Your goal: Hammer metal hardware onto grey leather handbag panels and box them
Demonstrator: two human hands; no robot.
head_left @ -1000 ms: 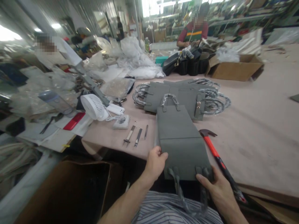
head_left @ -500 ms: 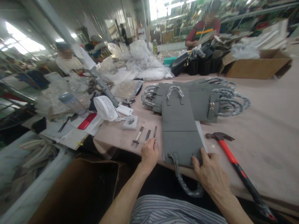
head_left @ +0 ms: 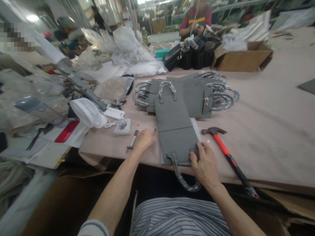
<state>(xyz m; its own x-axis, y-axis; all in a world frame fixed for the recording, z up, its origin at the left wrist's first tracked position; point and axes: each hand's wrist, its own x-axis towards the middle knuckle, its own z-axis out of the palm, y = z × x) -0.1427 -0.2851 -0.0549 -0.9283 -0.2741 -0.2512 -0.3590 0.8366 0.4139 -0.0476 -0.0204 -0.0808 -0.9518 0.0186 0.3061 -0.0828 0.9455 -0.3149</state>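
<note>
A flat grey bag panel (head_left: 174,127) lies lengthwise on the table, one wrapped handle (head_left: 183,181) hanging over the near edge. My right hand (head_left: 204,164) rests on the panel's near right corner, fingers spread and pressing down. My left hand (head_left: 144,139) is to the left of the panel, fingers curled down over a row of small metal tools. One tool (head_left: 133,141) shows left of the hand and another tip (head_left: 154,131) shows to its right. What lies under the fingers is hidden.
A red-handled hammer (head_left: 226,154) lies right of the panel. A stack of grey panels (head_left: 197,96) with wrapped handles lies behind it. A white fan (head_left: 86,113), white device (head_left: 114,113) and clutter fill the left. Farther back a cardboard box (head_left: 241,60) stands by a seated person (head_left: 197,19).
The panel has slid farther onto the table. My left hand left the panel's edge and moved left and forward onto the metal tools. My right hand stayed on the near corner.
</note>
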